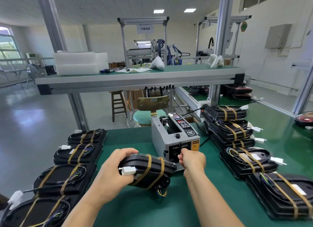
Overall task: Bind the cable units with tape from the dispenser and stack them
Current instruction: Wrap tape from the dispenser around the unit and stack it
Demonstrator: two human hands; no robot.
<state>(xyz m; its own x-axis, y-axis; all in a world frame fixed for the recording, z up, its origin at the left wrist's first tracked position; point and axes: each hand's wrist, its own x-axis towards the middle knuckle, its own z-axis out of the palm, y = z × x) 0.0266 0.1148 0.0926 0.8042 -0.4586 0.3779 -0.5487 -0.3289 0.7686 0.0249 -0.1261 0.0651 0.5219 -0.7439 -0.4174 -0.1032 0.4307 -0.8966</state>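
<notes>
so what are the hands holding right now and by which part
The left hand grips the black cable unit by its left end, beside the white plug. The right hand is curled at the tape dispenser's outlet; any tape there is hidden.

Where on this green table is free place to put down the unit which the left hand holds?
Bare mat lies nearest the person, between the forearms, bordered by the left row of bound units and the right-hand stacks. A smaller patch lies left of the tape dispenser. Both table edges are crowded.
</notes>
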